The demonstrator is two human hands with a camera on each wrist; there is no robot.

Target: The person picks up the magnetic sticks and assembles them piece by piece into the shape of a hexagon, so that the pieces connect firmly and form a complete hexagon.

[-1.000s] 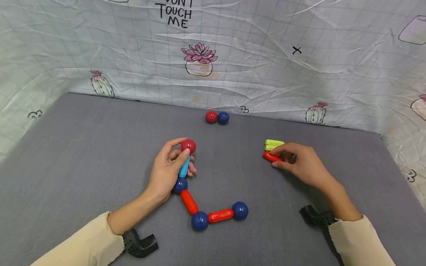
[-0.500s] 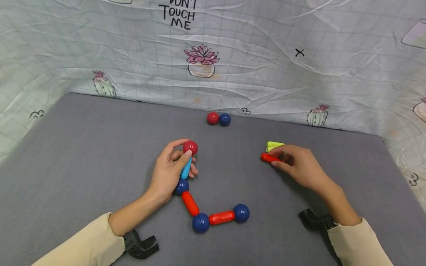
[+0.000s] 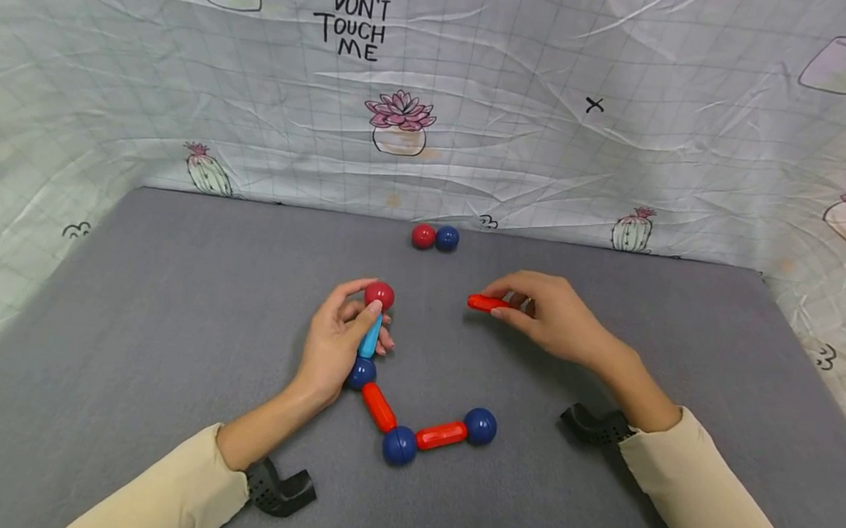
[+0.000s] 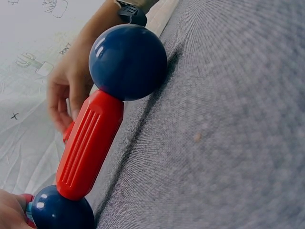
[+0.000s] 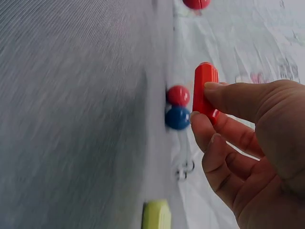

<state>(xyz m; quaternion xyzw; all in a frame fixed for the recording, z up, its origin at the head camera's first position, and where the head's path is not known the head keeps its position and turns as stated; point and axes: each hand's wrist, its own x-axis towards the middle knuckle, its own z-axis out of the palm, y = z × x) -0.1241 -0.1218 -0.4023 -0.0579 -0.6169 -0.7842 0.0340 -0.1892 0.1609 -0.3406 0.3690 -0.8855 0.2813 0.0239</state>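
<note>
Since a moment ago, the right hand [image 3: 556, 318] has moved left, nearer the left hand [image 3: 335, 336]. It pinches a red stick [image 3: 485, 303] above the table [image 3: 163, 343]; a weak pinch could drop it. The left hand holds a red ball [image 3: 383, 292] by a light blue stick [image 3: 370, 339]; a tug could pull the dark blue ball [image 3: 361, 374] loose.
</note>
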